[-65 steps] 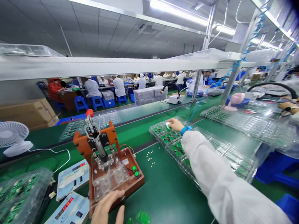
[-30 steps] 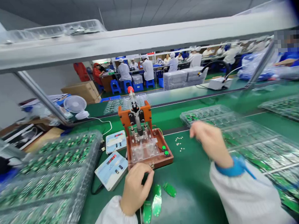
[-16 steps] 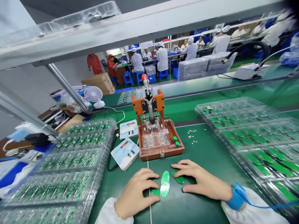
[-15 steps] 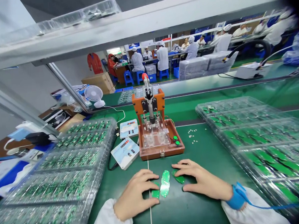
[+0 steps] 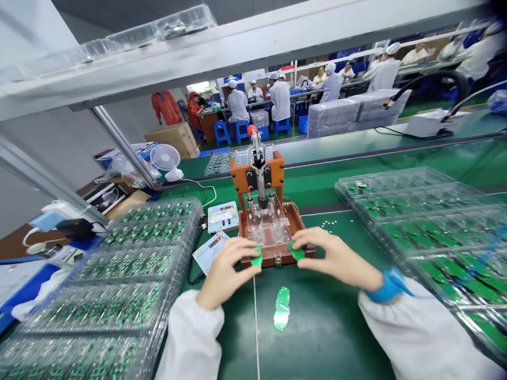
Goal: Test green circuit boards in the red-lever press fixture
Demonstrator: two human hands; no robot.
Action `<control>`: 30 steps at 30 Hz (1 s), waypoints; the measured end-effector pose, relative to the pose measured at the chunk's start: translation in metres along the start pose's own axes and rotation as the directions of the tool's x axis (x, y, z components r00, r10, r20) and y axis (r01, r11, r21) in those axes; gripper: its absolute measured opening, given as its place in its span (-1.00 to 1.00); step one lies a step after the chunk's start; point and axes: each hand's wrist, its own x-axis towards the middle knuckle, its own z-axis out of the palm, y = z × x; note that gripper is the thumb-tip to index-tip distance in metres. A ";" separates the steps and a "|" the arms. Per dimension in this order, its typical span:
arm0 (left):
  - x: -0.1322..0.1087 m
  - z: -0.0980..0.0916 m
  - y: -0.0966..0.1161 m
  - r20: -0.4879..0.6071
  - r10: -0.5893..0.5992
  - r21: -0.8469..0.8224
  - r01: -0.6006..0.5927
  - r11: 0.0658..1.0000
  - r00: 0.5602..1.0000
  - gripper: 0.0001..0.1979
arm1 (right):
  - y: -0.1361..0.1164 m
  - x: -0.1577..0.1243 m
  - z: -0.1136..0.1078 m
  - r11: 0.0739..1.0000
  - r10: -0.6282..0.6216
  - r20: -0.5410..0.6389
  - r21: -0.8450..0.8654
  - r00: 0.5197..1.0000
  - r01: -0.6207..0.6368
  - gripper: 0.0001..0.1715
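Raising green boards to press fixture

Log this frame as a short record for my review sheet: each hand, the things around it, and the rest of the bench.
Left hand: pinches a green circuit board at the fixture's front edge
Right hand: pinches a second green circuit board
Things: orange-framed press fixture on a brown base just ahead of both hands; shiny green board lying on the green mat below them
Rest: clear trays of circuit boards on both sides; blue wrist strap; co-workers beyond
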 end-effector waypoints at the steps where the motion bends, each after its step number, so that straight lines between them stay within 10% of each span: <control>1: 0.013 0.001 -0.006 -0.027 -0.004 0.017 0.004 1.000 1.000 -0.83 | 0.004 0.015 -0.001 0.999 -0.021 -0.042 -0.031 0.999 0.020 -0.74; 8: 0.051 0.014 -0.028 0.000 -0.033 0.044 0.033 0.998 0.999 -0.87 | 0.035 0.070 0.016 0.992 -0.083 -0.046 -0.102 0.995 0.078 -0.68; 30: 0.030 0.042 -0.033 -0.184 0.008 0.053 0.002 0.999 0.983 -0.91 | 0.034 0.053 0.040 0.959 -0.206 -0.204 -0.237 0.957 0.156 -0.73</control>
